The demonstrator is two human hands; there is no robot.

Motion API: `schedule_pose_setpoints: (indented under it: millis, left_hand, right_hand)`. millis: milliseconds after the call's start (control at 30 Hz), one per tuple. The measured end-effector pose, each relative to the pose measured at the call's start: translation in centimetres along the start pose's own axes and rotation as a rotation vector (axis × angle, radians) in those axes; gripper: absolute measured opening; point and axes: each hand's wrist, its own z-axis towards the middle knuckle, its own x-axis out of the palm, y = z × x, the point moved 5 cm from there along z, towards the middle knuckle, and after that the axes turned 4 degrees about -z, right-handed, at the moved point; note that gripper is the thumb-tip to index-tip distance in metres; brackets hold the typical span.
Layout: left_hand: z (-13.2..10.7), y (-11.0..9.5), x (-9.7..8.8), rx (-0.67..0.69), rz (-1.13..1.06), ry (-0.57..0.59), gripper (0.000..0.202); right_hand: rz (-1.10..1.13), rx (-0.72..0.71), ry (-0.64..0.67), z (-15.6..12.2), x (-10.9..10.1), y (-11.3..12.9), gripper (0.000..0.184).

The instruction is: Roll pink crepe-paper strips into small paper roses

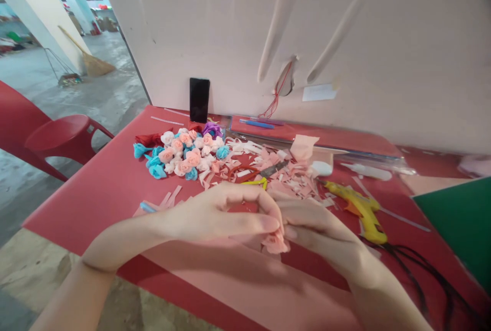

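A pink paper flower [276, 243] is held between my two hands above the red table [95, 188]. The thumb and fingers of my left hand [233, 213] pinch it from the left. From the right, the fingers of my right hand [318, 223] close on its back edge and partly hide it. Beneath my hands lies a large sheet of pink paper [215, 280]. Just beyond them are scissors [274, 169] with orange handles, a yellow-handled tool [255, 183] and many pink paper scraps [303, 182].
Finished paper flowers [192, 157] in pink, white and blue pile up at the back left. A yellow glue gun [362, 211] with a black cord lies right. A phone [199, 100] leans on the white panel [230, 29]. A green board [460, 223] borders the right; a red chair [61, 134] stands left.
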Motion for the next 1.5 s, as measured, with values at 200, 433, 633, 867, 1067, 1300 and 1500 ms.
schedule_pose_setpoints:
  millis: [200, 433, 633, 867, 1067, 1300, 1500]
  left_hand:
    - [0.1, 0.2, -0.2, -0.042, 0.067, -0.02, 0.016]
    - [0.1, 0.1, 0.0, -0.091, 0.133, -0.009, 0.016]
    - [0.0, 0.3, 0.0, -0.16, 0.178, -0.022, 0.014]
    - [0.2, 0.8, -0.7, -0.147, 0.121, -0.04, 0.012]
    - [0.3, 0.0, -1.3, 0.132, 0.102, -0.158, 0.017]
    - [0.3, -0.1, -1.3, 0.347, 0.23, -0.205, 0.013]
    - [0.6, 0.4, -1.8, 0.338, 0.155, -0.222, 0.016]
  right_hand:
    - [-0.051, 0.015, -0.024, -0.1, 0.0, -0.3, 0.027]
    - [-0.012, 0.096, 0.03, -0.3, 0.2, -0.8, 0.031]
    - [0.042, 0.138, 0.055, -0.5, 0.5, -1.1, 0.029]
    - [0.123, 0.19, 0.02, -0.1, 0.2, -1.1, 0.023]
    - [0.359, 0.112, -0.192, -0.2, -0.2, -2.1, 0.018]
    - [0.573, 0.102, -0.179, 0.2, 1.1, -2.7, 0.031]
    - [0.636, 0.129, -0.187, 0.4, 2.0, -2.8, 0.037]
